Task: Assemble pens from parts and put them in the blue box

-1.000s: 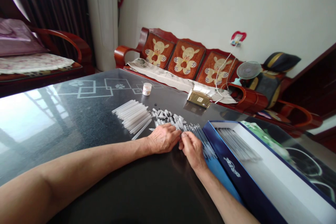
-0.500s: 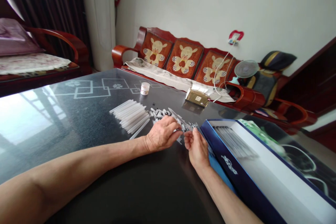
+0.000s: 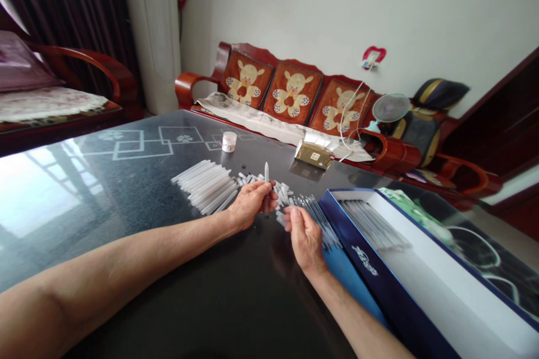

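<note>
My left hand (image 3: 251, 202) is closed around a translucent white pen barrel (image 3: 266, 175), which stands upright with its pointed end up. To the right, my right hand (image 3: 304, 235) has thumb and curled fingers together; anything between them is too small to make out. Behind both hands lies a heap of small white caps (image 3: 283, 193). Thin pen refills (image 3: 315, 210) lie in a bundle just beyond my right hand. Left of my left hand, a pile of frosted pen barrels (image 3: 206, 184) lies side by side on the dark table (image 3: 177, 286).
A long blue box (image 3: 391, 297) with a white inside stands at the right, holding a row of pens (image 3: 374, 227). A green plastic package (image 3: 416, 216) lies behind it. Farther back are a small white tub (image 3: 229, 142) and a gold tissue pack (image 3: 314, 155).
The pen barrel, earlier slanted between both hands, is now upright in my left hand. My hands have moved apart, and the right is lower and slightly left.
</note>
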Demonstrator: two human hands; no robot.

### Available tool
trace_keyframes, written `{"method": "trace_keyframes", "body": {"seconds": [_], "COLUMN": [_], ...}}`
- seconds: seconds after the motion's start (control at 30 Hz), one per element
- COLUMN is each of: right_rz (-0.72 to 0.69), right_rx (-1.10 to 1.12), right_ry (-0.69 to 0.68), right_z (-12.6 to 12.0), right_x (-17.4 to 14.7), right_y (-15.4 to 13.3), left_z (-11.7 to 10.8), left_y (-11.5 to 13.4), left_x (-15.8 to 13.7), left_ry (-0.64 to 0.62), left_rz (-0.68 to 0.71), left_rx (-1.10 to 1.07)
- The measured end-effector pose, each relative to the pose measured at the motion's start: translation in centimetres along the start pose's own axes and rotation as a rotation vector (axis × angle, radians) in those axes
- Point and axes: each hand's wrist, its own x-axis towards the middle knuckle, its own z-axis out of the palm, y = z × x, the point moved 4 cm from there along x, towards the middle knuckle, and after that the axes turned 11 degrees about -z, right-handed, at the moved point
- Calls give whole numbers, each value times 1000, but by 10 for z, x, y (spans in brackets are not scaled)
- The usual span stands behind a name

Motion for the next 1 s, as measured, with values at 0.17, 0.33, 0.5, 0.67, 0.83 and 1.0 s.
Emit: {"method": "trace_keyframes", "body": {"seconds": [0.17,0.33,0.5,0.67,0.83,1.0], "right_rz": [-271,-257,-249,-213,42,300], "right_rx": [-363,-581,-536,-313,18,369], "right_ry": [-77,-214,-190,1,198,277], "right_z": [1,9,9,-1,-11,-6], "right_x": [1,-1,1,5,6,3], "right_y": [3,11,11,14,25,33], "left_z": [-3,-6,-7,-2,2,6], "left_y": [2,-8,-11,-8,-9,-11], "left_x": [2,4,1,-5,-12,-18], "left_ry": [52,48,20,-6,-27,-55], "left_rz": [138,182,220,266,318,364], "left_rx": [277,557,667,708,795,909]}}
